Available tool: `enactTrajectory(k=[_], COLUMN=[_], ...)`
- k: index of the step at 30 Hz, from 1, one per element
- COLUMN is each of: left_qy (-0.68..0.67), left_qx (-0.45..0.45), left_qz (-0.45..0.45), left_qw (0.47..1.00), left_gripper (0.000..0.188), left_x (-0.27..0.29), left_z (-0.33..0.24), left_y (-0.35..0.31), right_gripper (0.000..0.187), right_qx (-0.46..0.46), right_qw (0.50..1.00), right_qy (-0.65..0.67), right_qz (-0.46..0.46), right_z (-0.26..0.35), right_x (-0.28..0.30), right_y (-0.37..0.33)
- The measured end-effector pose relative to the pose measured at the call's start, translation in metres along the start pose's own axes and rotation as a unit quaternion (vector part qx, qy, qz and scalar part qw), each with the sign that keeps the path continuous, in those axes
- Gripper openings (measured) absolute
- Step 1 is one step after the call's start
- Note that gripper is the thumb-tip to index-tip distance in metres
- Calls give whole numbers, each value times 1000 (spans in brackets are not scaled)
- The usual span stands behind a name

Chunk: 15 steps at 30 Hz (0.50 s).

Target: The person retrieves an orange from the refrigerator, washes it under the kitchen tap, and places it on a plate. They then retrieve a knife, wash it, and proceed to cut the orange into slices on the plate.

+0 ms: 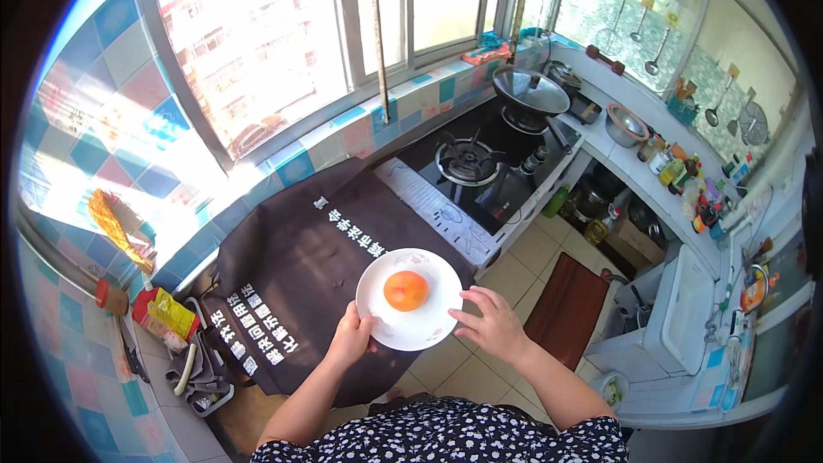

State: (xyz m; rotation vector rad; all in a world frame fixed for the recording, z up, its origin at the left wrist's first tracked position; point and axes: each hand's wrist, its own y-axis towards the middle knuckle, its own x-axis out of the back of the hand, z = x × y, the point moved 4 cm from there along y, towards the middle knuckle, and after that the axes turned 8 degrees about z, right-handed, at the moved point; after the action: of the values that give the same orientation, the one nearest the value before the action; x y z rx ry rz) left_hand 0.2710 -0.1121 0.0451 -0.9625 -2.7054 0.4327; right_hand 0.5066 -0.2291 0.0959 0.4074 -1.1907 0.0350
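My left hand [350, 339] grips a white plate [384, 323] by its near left edge, with the thumb over the rim. A round orange-red fruit [406, 291], perhaps a tomato, rests on the middle of the plate. The plate, with a faint pattern near its rim, is held up over the edge of a dark cloth [321, 244] bearing white printed characters. Beside the plate's right edge, my right hand [493, 324] has its fingers apart. Its fingertips are at the rim; whether they touch it I cannot tell.
Past the cloth stands a gas stove [469, 161] with a lidded wok [530, 94] on its far burner. Several bottles [673, 171] line the right counter, and a white sink [686, 321] is nearer. A brown mat [567, 300] lies on the floor. Far left hangs a yellow brush [116, 223].
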Motion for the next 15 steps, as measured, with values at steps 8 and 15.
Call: enactTrajectory(k=[8,15], left_qy=[13,41], left_qx=[-48,-73], left_qz=[279,469], left_qw=[959,879], left_gripper=[36,44], left_x=[-260,-474], left_z=[-71,-75], left_y=[-9,-12], right_gripper=[75,53], right_qx=[-390,-443], right_qw=[792,682], right_qy=[436,524], right_qz=[-172,-255], right_z=[-52,-65], right_x=[97,165], right_y=[-261,-443])
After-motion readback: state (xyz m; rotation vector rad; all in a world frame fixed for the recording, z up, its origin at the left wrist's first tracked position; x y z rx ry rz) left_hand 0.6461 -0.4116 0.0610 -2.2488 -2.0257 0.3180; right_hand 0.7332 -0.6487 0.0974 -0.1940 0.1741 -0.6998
